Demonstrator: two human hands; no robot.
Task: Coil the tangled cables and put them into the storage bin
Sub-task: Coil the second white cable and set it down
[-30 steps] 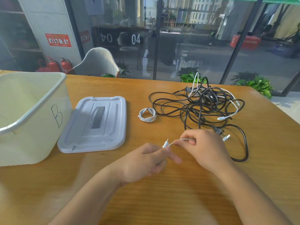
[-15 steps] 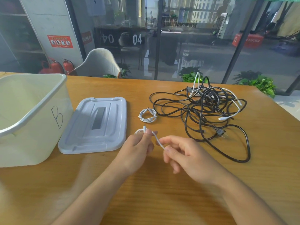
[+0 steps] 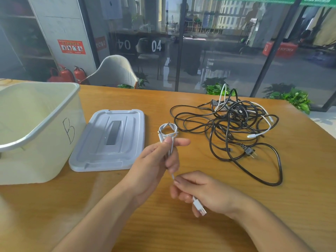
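A short white cable (image 3: 172, 176) runs between my two hands over the middle of the table. My left hand (image 3: 154, 164) grips its upper part, with one end sticking up past my fingers. My right hand (image 3: 205, 193) pinches the lower part, and the USB plug (image 3: 200, 209) hangs under its fingers. A small coiled white cable (image 3: 168, 129) lies on the table just beyond my left hand. A tangle of black and white cables (image 3: 236, 128) is spread at the right. The cream storage bin (image 3: 41, 128), marked "B", stands open at the left.
The bin's grey lid (image 3: 109, 140) lies flat between the bin and the coiled cable. A black plug (image 3: 249, 151) pokes out of the tangle's near side. A white chair (image 3: 114, 71) stands behind the wooden table (image 3: 163, 233), in front of glass walls.
My left hand has turned and lifted the white cable's end upright. My right hand has slid along the cable to the USB end and moved nearer to me.
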